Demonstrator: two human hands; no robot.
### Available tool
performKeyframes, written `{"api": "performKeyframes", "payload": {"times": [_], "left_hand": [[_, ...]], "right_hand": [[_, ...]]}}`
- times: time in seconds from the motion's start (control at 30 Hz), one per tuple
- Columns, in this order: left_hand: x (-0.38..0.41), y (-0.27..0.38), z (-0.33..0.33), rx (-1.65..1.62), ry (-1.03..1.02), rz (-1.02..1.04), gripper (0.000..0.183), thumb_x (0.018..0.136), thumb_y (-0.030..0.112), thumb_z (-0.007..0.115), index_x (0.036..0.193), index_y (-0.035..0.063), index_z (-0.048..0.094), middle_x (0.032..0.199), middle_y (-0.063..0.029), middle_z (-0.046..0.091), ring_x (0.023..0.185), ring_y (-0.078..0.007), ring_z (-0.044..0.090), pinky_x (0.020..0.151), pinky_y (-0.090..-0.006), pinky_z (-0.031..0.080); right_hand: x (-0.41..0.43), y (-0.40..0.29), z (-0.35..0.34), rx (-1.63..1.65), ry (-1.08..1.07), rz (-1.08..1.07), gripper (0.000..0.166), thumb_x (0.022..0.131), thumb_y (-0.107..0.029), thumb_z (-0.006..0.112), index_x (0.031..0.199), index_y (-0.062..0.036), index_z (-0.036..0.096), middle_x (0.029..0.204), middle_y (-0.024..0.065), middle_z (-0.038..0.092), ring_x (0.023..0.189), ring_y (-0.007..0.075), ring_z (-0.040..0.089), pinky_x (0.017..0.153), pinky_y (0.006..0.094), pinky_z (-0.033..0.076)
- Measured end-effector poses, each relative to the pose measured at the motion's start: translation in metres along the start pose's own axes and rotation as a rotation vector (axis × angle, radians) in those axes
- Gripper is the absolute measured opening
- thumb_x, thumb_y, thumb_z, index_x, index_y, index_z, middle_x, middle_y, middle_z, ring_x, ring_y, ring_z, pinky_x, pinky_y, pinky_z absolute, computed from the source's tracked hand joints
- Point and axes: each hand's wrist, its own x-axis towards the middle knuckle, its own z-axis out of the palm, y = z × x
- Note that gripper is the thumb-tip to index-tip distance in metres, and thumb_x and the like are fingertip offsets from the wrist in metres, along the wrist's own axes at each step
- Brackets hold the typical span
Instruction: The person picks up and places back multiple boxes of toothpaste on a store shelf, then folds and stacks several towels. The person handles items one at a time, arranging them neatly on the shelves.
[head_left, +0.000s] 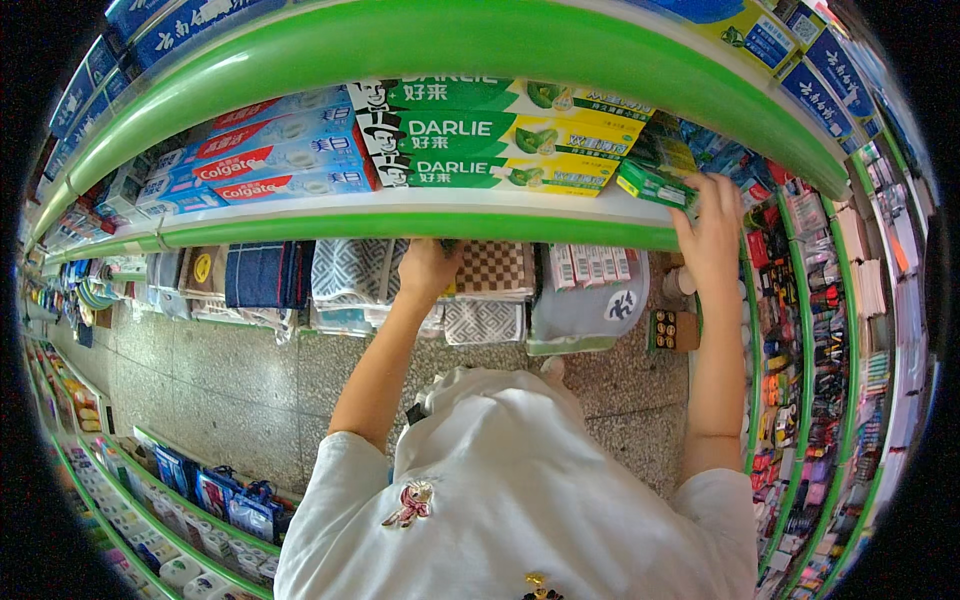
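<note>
My right hand is at the right end of a shelf, with thumb and fingers around the near end of a small green toothpaste box. That box lies at a slant beside a stack of green and yellow Darlie toothpaste boxes. Lower down, my left hand is just under the green front rail, in front of folded towels. Its fingers are curled and partly hidden; a dark bit and a yellow bit show beside them, too little to identify.
Blue and red Colgate boxes are stacked left of the Darlie ones. Overhead, a wide green shelf edge curves across. Folded checked towels and a grey mat bearing small boxes are below. Stocked shelves line the right side.
</note>
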Motion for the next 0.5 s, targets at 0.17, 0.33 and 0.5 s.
{"api": "performKeyframes", "payload": {"times": [0.17, 0.33, 0.5], "left_hand": [[-0.002, 0.004, -0.008, -0.039, -0.035, -0.026, 0.057, 0.075, 0.037, 0.064, 0.118, 0.0068, 0.041, 0.106, -0.0241, 0.052, 0.087, -0.0413, 0.055, 0.067, -0.047, 0.047], [-0.028, 0.016, -0.028, -0.036, 0.128, 0.106, 0.056, 0.078, 0.036, 0.063, 0.118, 0.0017, 0.044, 0.107, -0.0239, 0.052, 0.094, -0.0402, 0.053, 0.075, -0.0438, 0.046], [-0.08, 0.049, -0.064, -1.086, -0.429, 0.023, 0.065, 0.075, 0.032, 0.069, 0.123, -0.0025, 0.041, 0.119, -0.0147, 0.049, 0.102, -0.0229, 0.05, 0.084, -0.0344, 0.042]], "right_hand": [[-0.03, -0.029, -0.029, 0.371, 0.188, 0.034, 0.044, 0.064, -0.004, 0.067, 0.103, -0.0037, 0.047, 0.102, 0.0118, 0.053, 0.095, 0.0275, 0.052, 0.085, 0.037, 0.04], [-0.09, -0.076, 0.013, 0.917, -0.181, 0.428, 0.044, 0.069, -0.014, 0.072, 0.103, -0.0013, 0.047, 0.093, 0.0091, 0.055, 0.085, 0.0182, 0.053, 0.075, 0.0318, 0.044], [-0.133, -0.13, 0.05, 1.185, -0.324, 0.499, 0.049, 0.066, -0.016, 0.077, 0.097, -0.0019, 0.042, 0.088, 0.0122, 0.054, 0.078, 0.0191, 0.053, 0.068, 0.0321, 0.044]]}}
